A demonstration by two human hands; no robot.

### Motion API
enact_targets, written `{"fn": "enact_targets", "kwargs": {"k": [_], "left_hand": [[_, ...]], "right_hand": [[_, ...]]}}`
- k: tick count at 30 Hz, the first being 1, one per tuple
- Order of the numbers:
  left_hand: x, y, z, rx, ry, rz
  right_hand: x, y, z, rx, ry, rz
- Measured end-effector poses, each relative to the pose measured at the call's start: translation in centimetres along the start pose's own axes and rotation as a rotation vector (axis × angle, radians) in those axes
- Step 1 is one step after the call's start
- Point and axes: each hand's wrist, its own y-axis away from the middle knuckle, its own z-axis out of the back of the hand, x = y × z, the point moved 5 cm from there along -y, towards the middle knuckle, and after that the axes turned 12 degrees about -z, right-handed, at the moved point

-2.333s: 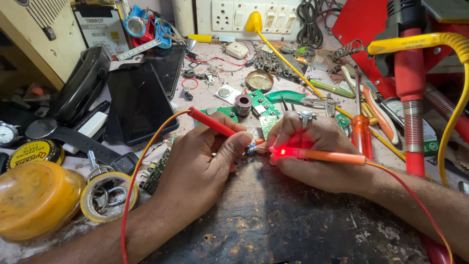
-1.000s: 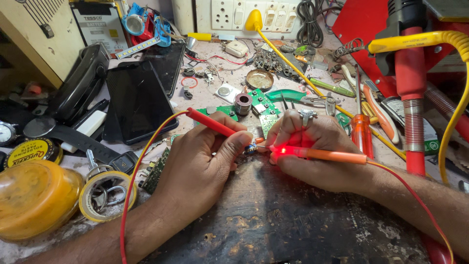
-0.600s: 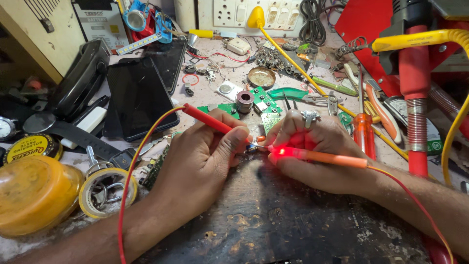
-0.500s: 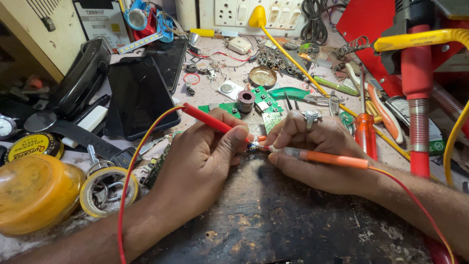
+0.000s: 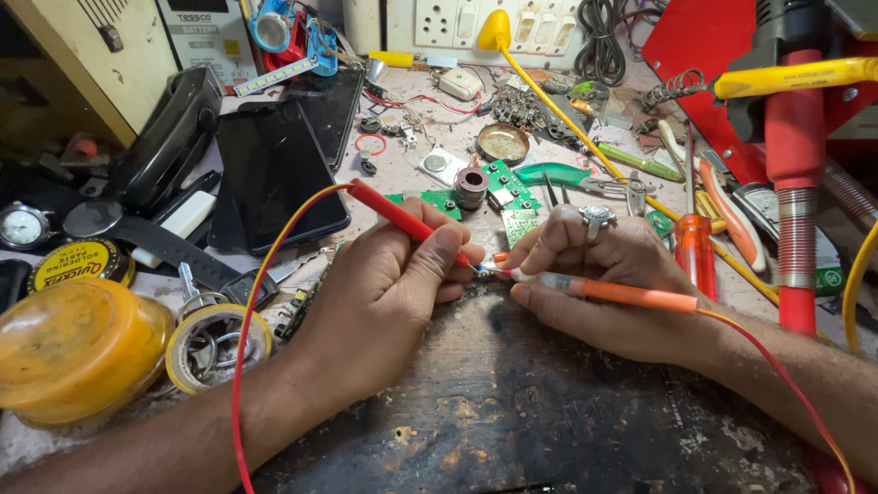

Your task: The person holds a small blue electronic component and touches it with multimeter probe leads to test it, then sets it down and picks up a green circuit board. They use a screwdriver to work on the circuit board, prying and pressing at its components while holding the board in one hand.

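Head view: solder-paste tin (image 5: 503, 143) open

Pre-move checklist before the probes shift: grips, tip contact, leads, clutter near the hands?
1. Left hand pinches red probe: ok.
2. Right hand holds orange probe: ok.
3. Both tips meet at a small part between the fingers; actual contact: cannot tell.
4. Orange probe's lamp lit: not ok, dark.
5. Red lead crosses left forearm, loose: ok.
6. Green circuit boards right behind the hands: not ok, crowded.
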Motion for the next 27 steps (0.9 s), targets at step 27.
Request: {"fn": "enact_targets", "kwargs": {"k": [27], "left_hand": [[0.35,-0.23,-0.08,-0.016,0.011,0.036]], "right_hand": [[0.18,-0.04,0.05,0.021,0.038,0.009]]}}
